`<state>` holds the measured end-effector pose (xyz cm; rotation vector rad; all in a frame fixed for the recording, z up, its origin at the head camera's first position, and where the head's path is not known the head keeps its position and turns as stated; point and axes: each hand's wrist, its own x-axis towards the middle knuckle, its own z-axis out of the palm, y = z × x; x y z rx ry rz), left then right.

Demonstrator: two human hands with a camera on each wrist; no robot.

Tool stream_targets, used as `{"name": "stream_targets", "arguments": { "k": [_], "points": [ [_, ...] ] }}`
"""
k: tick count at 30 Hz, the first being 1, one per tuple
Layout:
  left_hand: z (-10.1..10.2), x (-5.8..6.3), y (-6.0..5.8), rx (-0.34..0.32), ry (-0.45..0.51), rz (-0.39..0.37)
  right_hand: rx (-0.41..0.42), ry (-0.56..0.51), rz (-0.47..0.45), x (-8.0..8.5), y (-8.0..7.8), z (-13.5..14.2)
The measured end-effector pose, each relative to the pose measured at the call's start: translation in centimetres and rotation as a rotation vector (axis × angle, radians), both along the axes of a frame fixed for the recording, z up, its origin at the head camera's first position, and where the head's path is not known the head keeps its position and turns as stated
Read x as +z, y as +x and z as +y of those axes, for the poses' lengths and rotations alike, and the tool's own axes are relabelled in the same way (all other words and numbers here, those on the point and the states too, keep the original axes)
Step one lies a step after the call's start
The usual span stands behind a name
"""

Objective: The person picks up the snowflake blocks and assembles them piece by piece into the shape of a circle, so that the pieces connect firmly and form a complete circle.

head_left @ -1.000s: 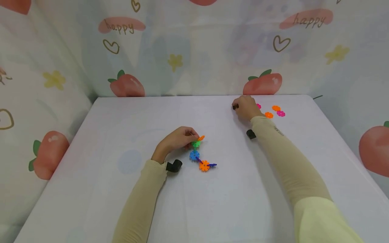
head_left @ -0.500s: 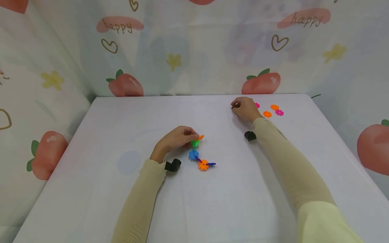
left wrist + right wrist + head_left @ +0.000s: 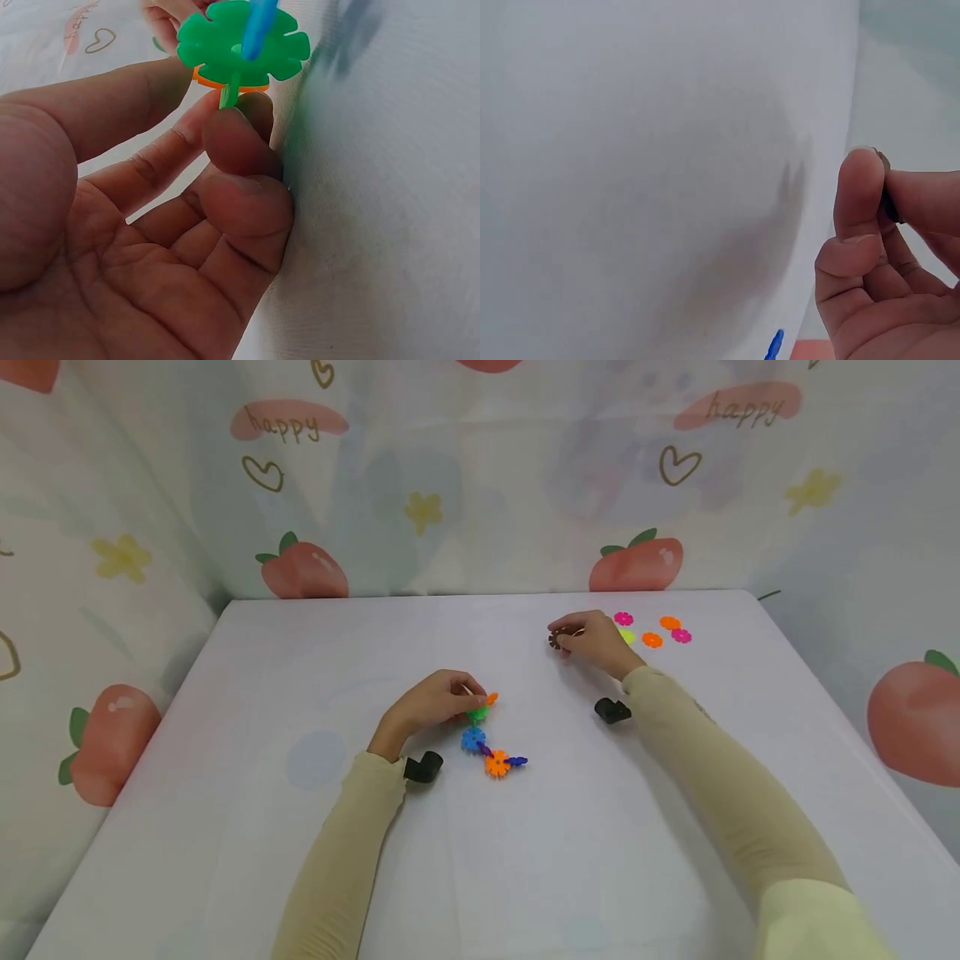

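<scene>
My left hand (image 3: 438, 702) pinches the upper end of a chain of interlocked, notched plastic discs low over the table. At that end are a green disc (image 3: 214, 45) and an orange disc (image 3: 492, 698). Below them come a blue disc (image 3: 472, 741), a purple piece, another orange disc (image 3: 497, 765) and a purple disc (image 3: 517, 762) seen edge-on. Up and to the right, my right hand (image 3: 597, 642) holds a brown notched disc (image 3: 554, 639) between thumb and fingers, apart from the chain. In the right wrist view only the brown disc's edge shows.
Loose discs lie by the far right corner of the white table (image 3: 585, 843): a pink one (image 3: 623, 618), a yellow-green one (image 3: 627, 636) partly behind the right hand, two orange (image 3: 652, 640) and another pink (image 3: 681, 635). A printed cloth (image 3: 480, 477) hangs behind.
The right hand has moved left and toward me with the brown disc, uncovering the yellow-green disc. The left hand keeps its hold on the chain; the head view has shifted slightly.
</scene>
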<state>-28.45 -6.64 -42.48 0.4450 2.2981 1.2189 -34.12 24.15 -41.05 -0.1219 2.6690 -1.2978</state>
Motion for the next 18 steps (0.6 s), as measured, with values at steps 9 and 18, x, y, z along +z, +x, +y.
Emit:
{"name": "stream_targets", "arguments": {
  "k": [9, 18],
  "points": [
    [0.1, -0.1, 0.0, -0.001, -0.019, 0.015, 0.054, -0.072, -0.038, 0.0, 1.8, -1.0],
    [0.4, 0.0, 0.1, -0.002, -0.019, 0.005, 0.118, -0.132, -0.046, -0.6, 3.2, -2.2]
  ]
}}
